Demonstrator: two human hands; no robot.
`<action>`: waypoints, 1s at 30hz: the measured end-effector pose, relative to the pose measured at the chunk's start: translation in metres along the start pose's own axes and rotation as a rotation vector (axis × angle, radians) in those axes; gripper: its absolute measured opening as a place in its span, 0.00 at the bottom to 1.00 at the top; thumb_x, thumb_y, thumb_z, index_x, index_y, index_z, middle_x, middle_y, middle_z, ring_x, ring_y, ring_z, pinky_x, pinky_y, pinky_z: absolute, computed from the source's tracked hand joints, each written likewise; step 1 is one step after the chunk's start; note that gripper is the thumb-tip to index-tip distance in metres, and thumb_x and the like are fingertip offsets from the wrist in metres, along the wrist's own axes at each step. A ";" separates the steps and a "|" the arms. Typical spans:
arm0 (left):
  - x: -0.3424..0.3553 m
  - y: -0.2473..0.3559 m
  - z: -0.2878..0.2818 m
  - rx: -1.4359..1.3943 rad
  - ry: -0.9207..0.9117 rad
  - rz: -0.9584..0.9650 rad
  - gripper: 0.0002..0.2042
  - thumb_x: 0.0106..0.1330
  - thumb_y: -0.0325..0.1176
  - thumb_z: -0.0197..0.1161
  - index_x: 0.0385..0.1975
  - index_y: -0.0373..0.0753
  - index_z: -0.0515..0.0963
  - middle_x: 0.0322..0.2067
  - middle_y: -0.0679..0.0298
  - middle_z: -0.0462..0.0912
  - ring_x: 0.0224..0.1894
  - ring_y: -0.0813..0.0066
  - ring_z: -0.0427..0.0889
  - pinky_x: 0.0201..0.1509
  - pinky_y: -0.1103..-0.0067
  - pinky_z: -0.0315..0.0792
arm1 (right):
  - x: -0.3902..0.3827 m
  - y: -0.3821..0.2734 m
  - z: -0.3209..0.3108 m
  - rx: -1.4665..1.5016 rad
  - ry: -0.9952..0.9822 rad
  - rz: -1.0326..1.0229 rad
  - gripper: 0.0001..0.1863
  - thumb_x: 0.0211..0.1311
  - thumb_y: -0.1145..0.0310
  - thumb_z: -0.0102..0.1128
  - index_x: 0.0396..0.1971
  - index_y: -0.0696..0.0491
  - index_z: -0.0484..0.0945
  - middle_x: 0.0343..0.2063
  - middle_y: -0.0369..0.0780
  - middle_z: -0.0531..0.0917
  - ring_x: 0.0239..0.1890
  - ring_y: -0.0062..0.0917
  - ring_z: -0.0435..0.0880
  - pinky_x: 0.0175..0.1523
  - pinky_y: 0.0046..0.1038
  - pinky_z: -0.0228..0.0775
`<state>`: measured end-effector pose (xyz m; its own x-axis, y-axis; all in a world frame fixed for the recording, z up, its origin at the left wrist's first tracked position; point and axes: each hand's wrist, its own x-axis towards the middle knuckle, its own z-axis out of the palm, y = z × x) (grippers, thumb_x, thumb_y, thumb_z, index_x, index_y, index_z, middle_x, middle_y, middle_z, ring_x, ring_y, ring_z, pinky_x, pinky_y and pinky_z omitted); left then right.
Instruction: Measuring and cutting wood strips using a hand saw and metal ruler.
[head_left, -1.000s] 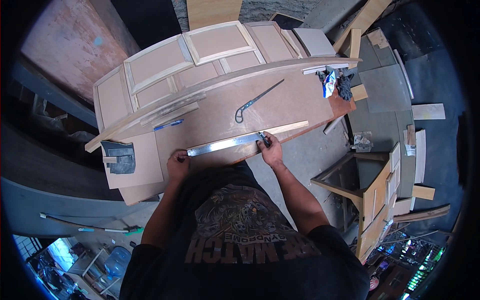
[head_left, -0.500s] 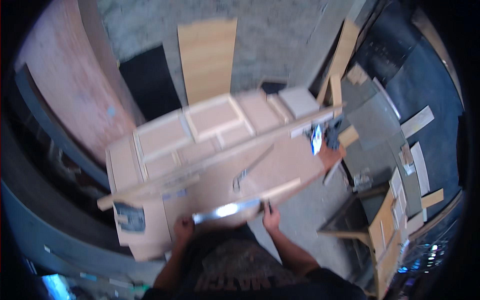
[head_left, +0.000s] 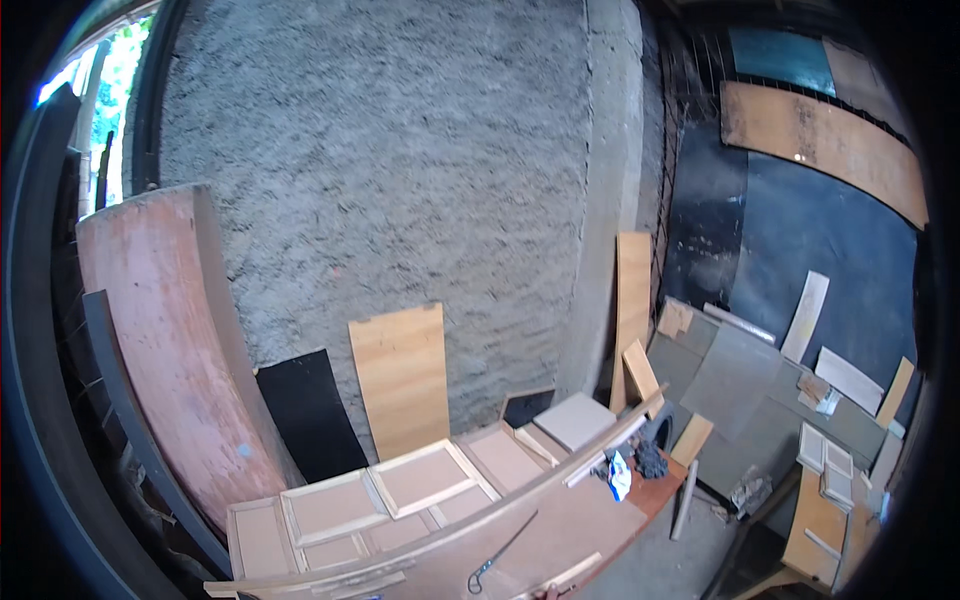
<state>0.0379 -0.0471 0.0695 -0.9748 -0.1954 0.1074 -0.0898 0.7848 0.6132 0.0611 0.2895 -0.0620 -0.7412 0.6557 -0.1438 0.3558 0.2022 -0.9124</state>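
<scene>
At the lower edge, a small part of what appears to be my right hand (head_left: 551, 593) shows beside a short pale wood strip (head_left: 577, 572). Its fingers are cut off by the frame, so what it holds cannot be made out. My left hand is out of view. On the reddish-brown workbench (head_left: 440, 555) lies a thin, long tool with a looped handle (head_left: 477, 577), its narrow shaft slanting up to the right. Behind it, a long wooden batten (head_left: 500, 503) runs across the bench. Pale wooden frames (head_left: 385, 500) on pinkish panels lie past the batten.
A crumpled dark cloth (head_left: 651, 461) and a blue-and-white packet (head_left: 619, 477) sit at the bench's right end. A plywood board (head_left: 402, 380) and a black panel (head_left: 312, 415) lean on the rough grey wall (head_left: 400, 170). Offcuts (head_left: 848, 380) and another wooden table (head_left: 812, 530) stand right.
The view has tilted up toward the wall, so the bench sits lower in the picture. My left hand and the shiny metal strip held between both hands have left the view.
</scene>
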 end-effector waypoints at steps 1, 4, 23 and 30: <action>0.007 0.004 0.012 -0.018 -0.035 0.013 0.22 0.56 0.45 0.69 0.50 0.46 0.81 0.51 0.52 0.81 0.60 0.47 0.72 0.63 0.50 0.67 | 0.007 -0.006 0.000 0.019 -0.017 0.042 0.22 0.80 0.55 0.46 0.43 0.58 0.83 0.41 0.43 0.86 0.44 0.35 0.82 0.52 0.39 0.73; 0.004 0.031 0.061 0.113 -0.093 -0.097 0.37 0.50 0.51 0.73 0.61 0.42 0.72 0.64 0.45 0.70 0.67 0.43 0.65 0.66 0.40 0.59 | 0.031 0.035 -0.011 0.258 -0.015 -0.031 0.21 0.80 0.54 0.48 0.47 0.52 0.86 0.40 0.41 0.88 0.46 0.26 0.82 0.56 0.31 0.73; 0.016 0.140 0.120 0.128 -0.512 -0.635 0.75 0.45 0.58 0.82 0.77 0.38 0.23 0.78 0.42 0.22 0.79 0.35 0.20 0.76 0.36 0.23 | -0.030 -0.096 -0.046 0.319 -0.029 0.107 0.12 0.72 0.64 0.66 0.36 0.58 0.81 0.29 0.37 0.86 0.31 0.17 0.83 0.41 0.21 0.76; 0.013 0.132 0.129 0.147 -0.519 -0.644 0.74 0.44 0.57 0.81 0.78 0.40 0.23 0.78 0.41 0.20 0.78 0.32 0.20 0.75 0.34 0.25 | -0.020 -0.091 -0.046 0.273 -0.118 0.102 0.07 0.67 0.72 0.69 0.38 0.59 0.83 0.33 0.37 0.88 0.35 0.17 0.84 0.46 0.22 0.78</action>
<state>-0.0127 0.1302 0.0507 -0.6907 -0.3644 -0.6246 -0.6517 0.6879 0.3194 0.0692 0.2915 0.0414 -0.7760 0.5704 -0.2691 0.2779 -0.0738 -0.9578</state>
